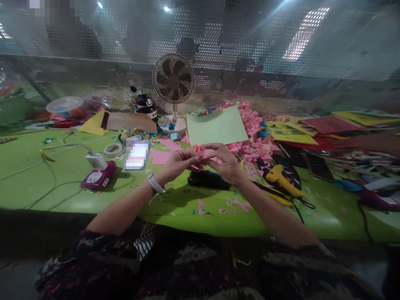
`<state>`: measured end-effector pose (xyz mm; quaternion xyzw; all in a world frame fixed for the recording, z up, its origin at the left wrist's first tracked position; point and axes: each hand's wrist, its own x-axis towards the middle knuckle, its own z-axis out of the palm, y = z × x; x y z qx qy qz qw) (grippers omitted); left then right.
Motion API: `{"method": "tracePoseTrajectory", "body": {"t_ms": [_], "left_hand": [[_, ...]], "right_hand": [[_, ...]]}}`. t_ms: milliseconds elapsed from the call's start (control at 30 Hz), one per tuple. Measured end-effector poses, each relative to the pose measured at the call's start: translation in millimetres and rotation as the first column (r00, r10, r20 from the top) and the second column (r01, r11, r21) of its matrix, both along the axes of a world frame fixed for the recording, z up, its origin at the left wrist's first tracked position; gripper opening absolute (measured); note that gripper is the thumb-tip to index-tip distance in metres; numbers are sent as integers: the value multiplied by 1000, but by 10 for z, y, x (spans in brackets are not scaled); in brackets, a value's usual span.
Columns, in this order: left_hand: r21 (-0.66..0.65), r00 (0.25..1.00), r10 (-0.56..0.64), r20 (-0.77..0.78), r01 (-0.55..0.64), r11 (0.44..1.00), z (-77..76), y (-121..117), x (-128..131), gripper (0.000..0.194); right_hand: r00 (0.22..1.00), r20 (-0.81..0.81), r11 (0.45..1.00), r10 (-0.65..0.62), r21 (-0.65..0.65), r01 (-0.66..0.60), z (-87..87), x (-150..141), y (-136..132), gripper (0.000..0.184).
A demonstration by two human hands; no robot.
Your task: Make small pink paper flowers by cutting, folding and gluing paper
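Note:
Both hands meet over the green table (175,212), their fingertips pinched around a small folded piece of pink paper (206,153). My left hand (180,164), with a white watch on its wrist, holds it from the left. From the right, my right hand (226,164) grips the same piece; the fingers partly hide its shape. Just beneath them lies a black case (208,180). Behind my hands a sheet of pale green paper (217,125) leans against a heap of pink paper flowers (253,146). Flat pink paper (161,157) lies beside my left hand.
A yellow glue gun (283,181) lies to the right, near a phone (318,166). On the left are a lit phone (136,154), a tape roll (113,150) and a purple power adapter (98,177) with cords. A fan (173,79) stands behind. Another person's arm (365,143) reaches in.

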<state>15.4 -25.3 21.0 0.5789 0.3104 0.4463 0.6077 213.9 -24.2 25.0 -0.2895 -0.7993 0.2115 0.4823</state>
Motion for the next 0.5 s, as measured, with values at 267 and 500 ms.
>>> {"method": "tracePoseTrajectory", "body": {"t_ms": [267, 500], "left_hand": [[118, 1000, -11, -28, 15, 993, -57, -2, 8, 46], [91, 995, -89, -44, 92, 992, 1, -27, -18, 45]], "right_hand": [[983, -165, 935, -86, -353, 22, 2, -119, -94, 30], [984, -138, 931, -109, -362, 53, 6, -73, -39, 30]]}}
